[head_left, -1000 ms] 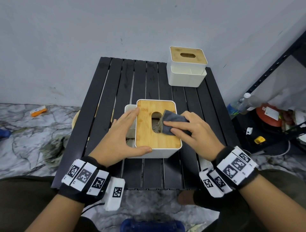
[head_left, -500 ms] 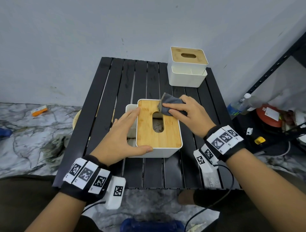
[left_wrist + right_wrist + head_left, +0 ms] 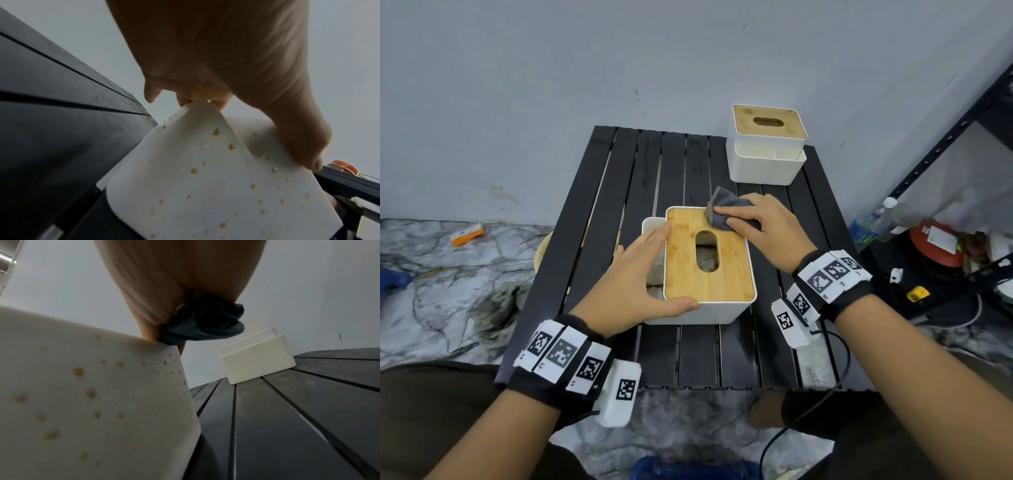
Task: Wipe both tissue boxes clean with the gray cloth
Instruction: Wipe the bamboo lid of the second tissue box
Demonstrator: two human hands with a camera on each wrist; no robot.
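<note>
My left hand (image 3: 635, 277) lies spread, fingers straight, thumb stretched out toward my right. My right hand (image 3: 767, 233) reaches further forward, palm down, fingers bent over a wad it presses down. Both forearms are bare, each wrist wearing a black band with printed markers.

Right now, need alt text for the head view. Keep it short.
The right hand presses a gray cloth on the far right corner of the near tissue box's wooden lid, while the left hand steadies its left side. A second tissue box stands at the black slatted table's far right corner.
</note>
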